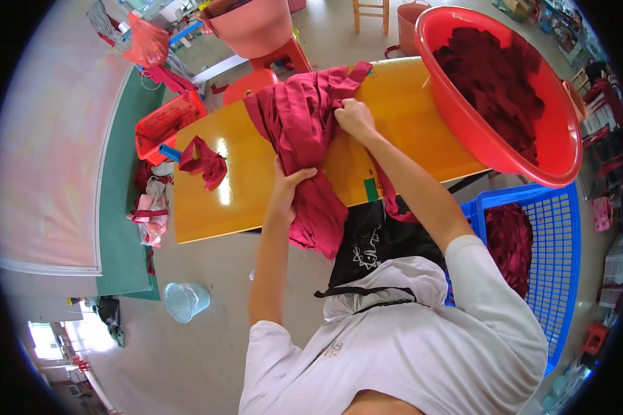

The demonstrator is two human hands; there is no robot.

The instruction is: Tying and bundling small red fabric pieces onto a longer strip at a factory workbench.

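Observation:
A gathered bundle of dark red cloth point(304, 117) lies across the yellow table point(401, 97), its lower end hanging over the near edge. My left hand point(288, 188) grips the narrow middle of the bundle, thumb on top and fingers mostly hidden beneath. At the bundle's right side my right hand point(355, 119) is closed, its fingers pinching the cloth's edge. A long red strip point(385, 185) shows below my right forearm and drops past the table's edge. A smaller crumpled piece of red cloth point(204, 164) lies at the table's left end.
A big red basin point(457, 104) full of dark red cloth stands at the table's right end. Below it is a blue plastic crate point(550, 242) holding more cloth. An orange-red basket point(166, 124) stands beyond the left end. A clear bucket point(185, 301) stands on the floor.

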